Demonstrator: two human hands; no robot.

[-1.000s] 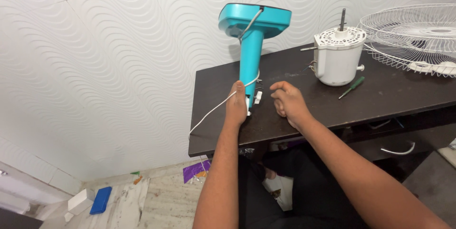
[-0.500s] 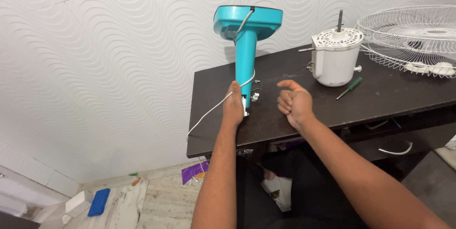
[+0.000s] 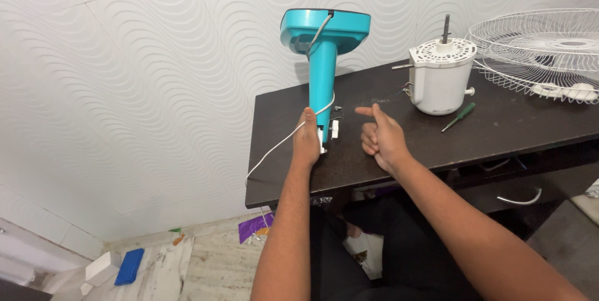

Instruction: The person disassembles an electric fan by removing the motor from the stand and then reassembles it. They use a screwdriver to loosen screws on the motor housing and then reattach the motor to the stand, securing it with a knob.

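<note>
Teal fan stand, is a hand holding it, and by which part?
Yes: the left hand grips the teal fan stand near its lower end. The right hand holds nothing.

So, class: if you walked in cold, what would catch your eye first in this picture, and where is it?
The teal fan stand jumps out, held upside down on the dark table by the left hand, with a white cord trailing off the table's edge. The right hand hovers beside it, index finger pointing at the stand. Farther right sit a white fan motor, a green screwdriver and a white wire fan guard.
</note>
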